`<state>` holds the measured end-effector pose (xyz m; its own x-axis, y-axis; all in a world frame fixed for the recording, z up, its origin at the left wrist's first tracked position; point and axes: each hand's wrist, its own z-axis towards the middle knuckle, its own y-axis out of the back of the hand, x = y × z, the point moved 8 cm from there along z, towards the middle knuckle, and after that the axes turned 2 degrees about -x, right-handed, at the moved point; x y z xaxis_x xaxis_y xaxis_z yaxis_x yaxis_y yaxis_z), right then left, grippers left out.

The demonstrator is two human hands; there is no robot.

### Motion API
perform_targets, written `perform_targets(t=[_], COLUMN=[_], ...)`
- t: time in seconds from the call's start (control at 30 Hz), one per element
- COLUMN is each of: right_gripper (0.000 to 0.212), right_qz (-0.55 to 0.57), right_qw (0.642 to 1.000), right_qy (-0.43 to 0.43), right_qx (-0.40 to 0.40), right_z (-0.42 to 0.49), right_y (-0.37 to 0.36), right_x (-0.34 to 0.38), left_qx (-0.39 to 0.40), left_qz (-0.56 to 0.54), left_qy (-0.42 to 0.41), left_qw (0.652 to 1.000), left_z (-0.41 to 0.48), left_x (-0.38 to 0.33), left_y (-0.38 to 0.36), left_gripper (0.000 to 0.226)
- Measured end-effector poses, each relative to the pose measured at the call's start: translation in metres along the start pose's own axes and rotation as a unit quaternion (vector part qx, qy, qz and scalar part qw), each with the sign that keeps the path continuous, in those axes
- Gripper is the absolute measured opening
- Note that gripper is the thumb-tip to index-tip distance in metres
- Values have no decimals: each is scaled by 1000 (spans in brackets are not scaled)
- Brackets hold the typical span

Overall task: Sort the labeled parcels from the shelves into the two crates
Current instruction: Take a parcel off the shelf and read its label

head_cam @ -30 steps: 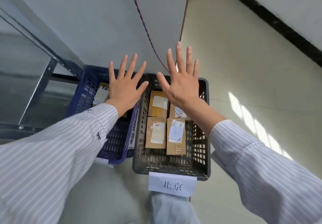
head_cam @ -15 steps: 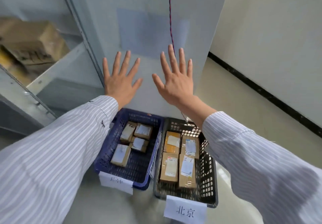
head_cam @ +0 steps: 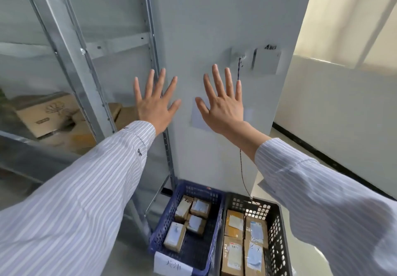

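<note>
My left hand (head_cam: pixel 153 101) and my right hand (head_cam: pixel 222 106) are raised side by side in front of a grey panel, fingers spread straight, holding nothing. Far below them on the floor stand two crates. The blue crate (head_cam: pixel 211 192) on the left holds several small labeled cardboard parcels (head_cam: pixel 175 236) and has a white paper tag. The black crate (head_cam: pixel 277 228) on the right holds several larger labeled parcels (head_cam: pixel 233 254). A metal shelf unit (head_cam: pixel 71 61) fills the left, with cardboard boxes (head_cam: pixel 46 112) on one shelf.
A twisted cord (head_cam: pixel 241 168) hangs down the grey panel to the black crate. A white wall with a black skirting (head_cam: pixel 322 153) runs along the right beside pale floor. Shelf uprights stand close to my left arm.
The view has tilted upward: the crates have slid to the bottom edge and the shelves have come into sight. Both hands stay spread and empty.
</note>
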<state>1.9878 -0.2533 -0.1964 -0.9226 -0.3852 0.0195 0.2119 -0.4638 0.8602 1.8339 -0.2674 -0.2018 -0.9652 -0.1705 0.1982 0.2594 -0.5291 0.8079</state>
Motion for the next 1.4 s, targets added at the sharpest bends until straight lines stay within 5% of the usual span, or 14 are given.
perform_targets(t=[0.63, 1.13, 1.4], right_gripper=[60, 58, 57], right_qz=[186, 260, 289], right_qw=[973, 915, 899], right_qy=[130, 308, 328], right_qx=[-47, -30, -21], right_z=[65, 43, 44], right_y=[108, 109, 90], right_x=[167, 350, 459], left_qx=[-41, -19, 11], left_qz=[118, 219, 233], left_qy=[152, 279, 324], left_qw=[980, 935, 917], left_z=[-41, -149, -191], left_x=[153, 280, 379], left_y=[127, 157, 144], left_gripper=[58, 52, 52])
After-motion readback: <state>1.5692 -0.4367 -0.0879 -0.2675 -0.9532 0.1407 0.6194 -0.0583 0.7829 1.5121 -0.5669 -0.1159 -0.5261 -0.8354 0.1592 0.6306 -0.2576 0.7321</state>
